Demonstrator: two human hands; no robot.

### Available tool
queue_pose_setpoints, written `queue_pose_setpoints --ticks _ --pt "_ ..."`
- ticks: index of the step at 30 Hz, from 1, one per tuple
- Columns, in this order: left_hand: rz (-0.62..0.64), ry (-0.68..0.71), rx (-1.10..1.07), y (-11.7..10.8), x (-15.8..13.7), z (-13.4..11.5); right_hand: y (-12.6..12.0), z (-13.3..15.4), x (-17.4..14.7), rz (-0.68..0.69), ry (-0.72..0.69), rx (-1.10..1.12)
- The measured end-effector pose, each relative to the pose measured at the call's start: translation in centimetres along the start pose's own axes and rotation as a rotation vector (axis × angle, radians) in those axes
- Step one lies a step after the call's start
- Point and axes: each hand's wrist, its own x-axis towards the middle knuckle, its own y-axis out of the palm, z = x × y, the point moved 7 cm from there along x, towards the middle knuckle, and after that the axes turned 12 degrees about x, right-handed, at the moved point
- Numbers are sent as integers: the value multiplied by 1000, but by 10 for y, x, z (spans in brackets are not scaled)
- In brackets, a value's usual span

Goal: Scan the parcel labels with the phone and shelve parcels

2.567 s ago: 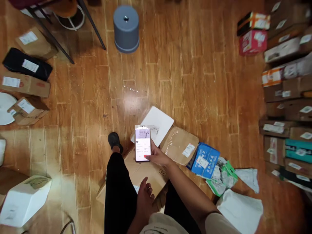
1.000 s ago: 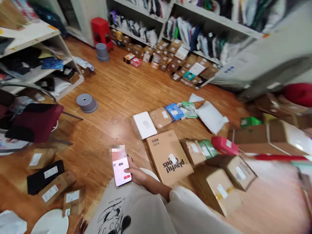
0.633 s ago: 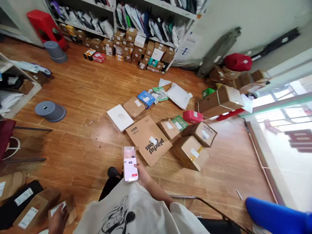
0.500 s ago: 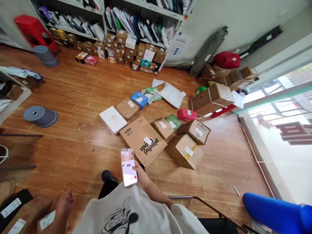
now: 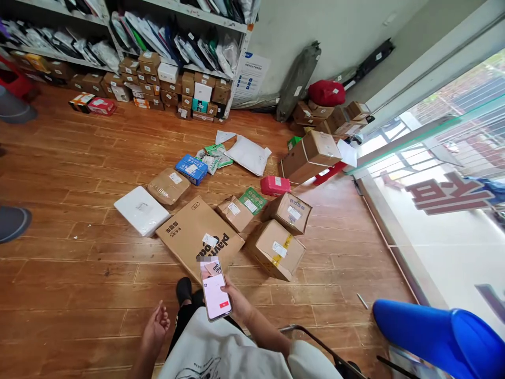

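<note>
My right hand (image 5: 233, 301) is wrapped round a smartphone (image 5: 216, 289), its lit screen facing up at me and the thumb over the right edge. Just past the phone lies a large flat cardboard box (image 5: 189, 239) with black print and a white label. My left hand (image 5: 157, 325) hangs above the wooden floor to the left of my legs, fingers curled in, with nothing seen in it. Beyond the flat box are a white package (image 5: 142, 210), a brown parcel (image 5: 169, 187) and a blue box (image 5: 191, 168). Right of it stands a taped carton (image 5: 276, 250).
Shelves (image 5: 177, 60) with bagged parcels line the back wall, small boxes stacked beneath. A tall carton (image 5: 310, 158) stands near the glass front. A blue cylindrical object (image 5: 426, 331) is at lower right. A grey stool (image 5: 13, 223) shows at the left edge.
My view has swung right, so the floor parcels appear further left. My left hand has come away from the boxes at lower left towards my legs. The phone screen shows a different page.
</note>
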Motion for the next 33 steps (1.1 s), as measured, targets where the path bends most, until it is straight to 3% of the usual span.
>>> queue_pose_setpoints --ticks 5,8,11,16,19,22,27,33 --pt "-109 -67 -147 9 4 15 -32 24 16 -44 19 40" --pt "-180 -75 -294 23 -2 50 -64 37 33 -10 138 -21" --pt "-191 -85 -427 58 -9 115 -105 44 55 32 267 -100" --pt "-176 -241 -548 146 -2 261 -177 40 98 77 421 -215" --pt "-152 -372 -586 189 5 344 -216 34 124 73 433 -271" --pt "-83 -460 -676 218 14 404 -248 27 154 78 404 -333" --pt "-104 -534 -717 225 37 462 -297 15 209 68 349 -422" --pt "-216 -690 -592 223 58 494 -358 9 274 0 302 -490"
